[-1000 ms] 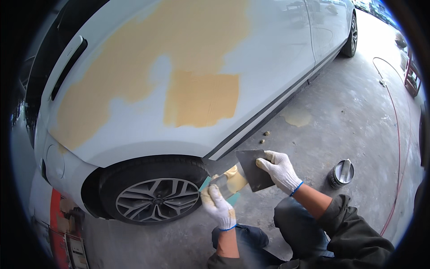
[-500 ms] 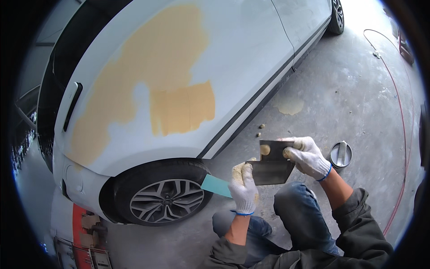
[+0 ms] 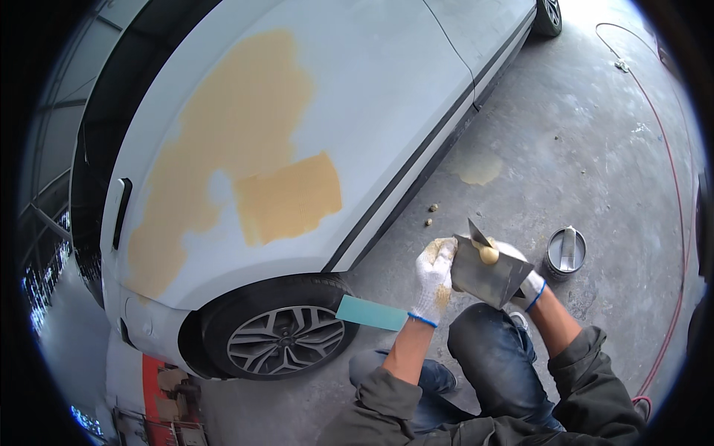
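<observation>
The person crouched on the concrete floor (image 3: pixel 595 149) beside a white car (image 3: pixel 372 89), and everything lay in relation to its rear wheel (image 3: pixel 279 338). Just right of that wheel, the left hand (image 3: pixel 433 279), in a white knit glove smeared with yellowish filler, was closed around the edge of a grey metal mixing board (image 3: pixel 491 279). A teal plastic spreader (image 3: pixel 370 313) jutted from under the same hand; its long axis ran nearly level, tilted slightly down to the right, with the free end pointing left toward the wheel's tyre. Whether the fingers pinched it or it was tucked against the palm could not be told.

Further right of the wheel, the right hand (image 3: pixel 524 279), also gloved in white with a blue cuff, was mostly hidden behind the board; it seemed curled around the board's far edge, though how tightly could not be seen. The board sat between both hands, tilted, its long axis sloping from upper left down to lower right. A blob of yellow filler (image 3: pixel 488 255) rested near its upper edge, and a thin metal blade (image 3: pixel 478 233) stood up from it, tip pointing up and left.

Beyond the right hand, well right of the wheel, an open round tin (image 3: pixel 565 253) stood on the floor. Above the wheel, the car's panel bore large patches of tan filler (image 3: pixel 286 197).
</observation>
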`<state>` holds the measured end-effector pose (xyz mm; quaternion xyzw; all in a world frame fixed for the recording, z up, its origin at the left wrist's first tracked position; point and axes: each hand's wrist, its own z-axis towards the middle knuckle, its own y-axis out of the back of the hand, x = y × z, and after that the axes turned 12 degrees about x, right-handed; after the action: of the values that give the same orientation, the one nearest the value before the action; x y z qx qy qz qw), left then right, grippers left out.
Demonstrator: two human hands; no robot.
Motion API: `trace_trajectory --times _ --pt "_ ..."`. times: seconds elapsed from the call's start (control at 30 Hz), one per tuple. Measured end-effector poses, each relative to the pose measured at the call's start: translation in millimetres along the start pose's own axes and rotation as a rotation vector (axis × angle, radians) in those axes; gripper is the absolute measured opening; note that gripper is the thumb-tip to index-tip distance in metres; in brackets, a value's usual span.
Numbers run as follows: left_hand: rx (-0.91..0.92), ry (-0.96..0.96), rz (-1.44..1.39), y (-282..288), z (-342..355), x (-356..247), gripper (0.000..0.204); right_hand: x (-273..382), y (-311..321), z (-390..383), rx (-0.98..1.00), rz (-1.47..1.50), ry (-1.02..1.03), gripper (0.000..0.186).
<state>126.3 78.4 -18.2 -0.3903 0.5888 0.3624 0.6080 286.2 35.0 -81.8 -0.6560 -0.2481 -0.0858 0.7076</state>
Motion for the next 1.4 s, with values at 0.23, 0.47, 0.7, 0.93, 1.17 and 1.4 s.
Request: trace_trajectory --times 0.23,0.47,0.7,0.93,1.17,1.4 --pt "-0.135 0.000 -0.283 -8 37 26 0.021 -14 77 -43 -0.658 -0.457 0.144 0.026" --pt "0.081 0.330 -0.354 -28 73 204 0.017 -13 216 -105 -1.015 -0.209 0.361 0.027" --pt "0.253 0.553 -0.145 -90 99 311 0.026 -1 270 -132 -1.117 -0.245 0.273 0.012" --pt "0.448 0.425 0.645 -138 122 331 0.041 29 280 -139 -1.271 -0.938 -0.314 0.041" --pt "0.498 0.619 0.828 -119 136 278 0.064 42 261 -152 -1.261 -0.706 -0.094 0.049" --pt "0.553 0.537 0.912 58 53 152 0.057 11 242 -199 -0.971 -0.521 0.120 0.034"
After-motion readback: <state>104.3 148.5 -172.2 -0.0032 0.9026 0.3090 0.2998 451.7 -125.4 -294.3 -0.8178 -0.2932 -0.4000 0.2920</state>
